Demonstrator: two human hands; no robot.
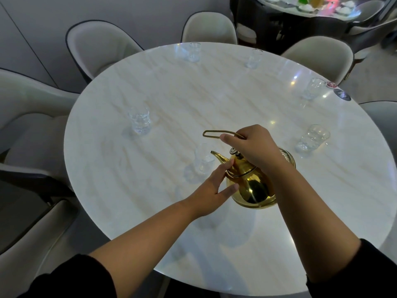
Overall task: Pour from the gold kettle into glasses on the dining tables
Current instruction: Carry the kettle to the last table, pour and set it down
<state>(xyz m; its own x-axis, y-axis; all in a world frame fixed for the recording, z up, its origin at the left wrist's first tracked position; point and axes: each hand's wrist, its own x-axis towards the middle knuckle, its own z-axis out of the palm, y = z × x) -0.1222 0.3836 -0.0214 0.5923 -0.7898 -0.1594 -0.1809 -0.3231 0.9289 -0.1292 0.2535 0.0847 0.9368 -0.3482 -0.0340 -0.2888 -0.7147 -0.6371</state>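
Gold kettle (251, 186) tipped over a round marble table (150, 211).
Right hand (255, 147) clenches its wire handle (214, 133); left hand (212, 190), fingers spread, steadies the body, spout (219, 157) beside a clear glass (203, 162).

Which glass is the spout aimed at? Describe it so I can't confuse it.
On the round marble table, find the gold kettle near the front. The glass sits just left of its spout, the only one beside the kettle; the others stand apart toward the rim.

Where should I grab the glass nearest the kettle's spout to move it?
Grip the glass around its upright side wall, coming from the left: the gold kettle and both hands crowd its right side, and the spout hangs by its rim.
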